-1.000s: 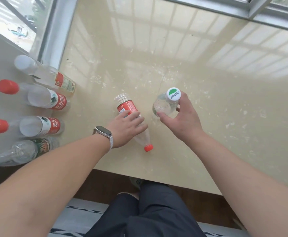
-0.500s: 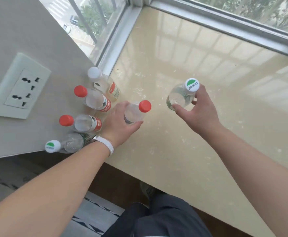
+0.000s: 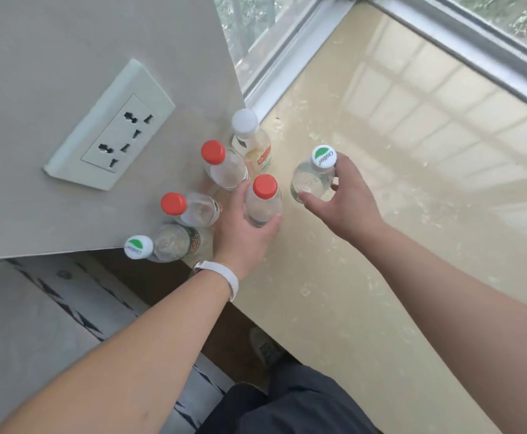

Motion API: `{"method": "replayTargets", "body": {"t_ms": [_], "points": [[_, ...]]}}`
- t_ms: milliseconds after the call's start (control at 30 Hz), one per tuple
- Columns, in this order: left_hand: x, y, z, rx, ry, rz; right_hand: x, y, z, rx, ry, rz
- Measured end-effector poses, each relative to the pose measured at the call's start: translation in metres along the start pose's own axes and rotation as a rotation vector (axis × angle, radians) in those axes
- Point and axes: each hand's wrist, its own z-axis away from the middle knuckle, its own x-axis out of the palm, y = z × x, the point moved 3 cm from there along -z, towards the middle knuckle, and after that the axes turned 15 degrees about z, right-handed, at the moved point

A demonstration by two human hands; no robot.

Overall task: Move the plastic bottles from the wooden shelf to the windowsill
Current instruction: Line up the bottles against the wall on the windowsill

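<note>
Fingers (image 3: 240,195) of left hand (image 3: 243,227) wrapped round a red-capped bottle (image 3: 262,200), thumb at its near side, closed firmly on the body. Fingers (image 3: 334,186) of right hand (image 3: 345,202) curled round a green-capped bottle (image 3: 310,180), thumb low on the near side, grip just under the cap.

A second ago the red-capped bottle lay on its side under the left palm, cap toward the sill edge; now upright, cap up, brought in close to the row at the wall. Green-capped bottle carried leftward with it, now just beside the red one. View also swung left, bringing a socket (image 3: 111,126) on the wall into sight.

On the sill (image 3: 412,214), four bottles already standing along the wall: white cap (image 3: 245,120) nearest the window frame (image 3: 287,57), then red cap (image 3: 213,151), red cap (image 3: 173,203), green cap (image 3: 138,246) at the near edge. Held pair forming a second row beside them.

Whether the held bottles' bases touch the sill: cannot tell from above. Judged stage: setting down. Likely left to do: release both, then back to the shelf, which is out of view.
</note>
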Motion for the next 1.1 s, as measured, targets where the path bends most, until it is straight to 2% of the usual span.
{"method": "replayTargets", "body": {"t_ms": [200,400,1100], "points": [[0.005,-0.002,0.000,-0.058,0.127,0.017,0.010,-0.010,-0.022,-0.052,-0.068,0.060],[0.008,-0.003,-0.002,-0.064,0.174,0.022,0.020,-0.022,-0.032,-0.103,-0.122,0.036],[0.005,-0.004,-0.002,-0.052,0.164,0.017,0.017,-0.026,-0.035,-0.142,-0.202,0.068]]}}
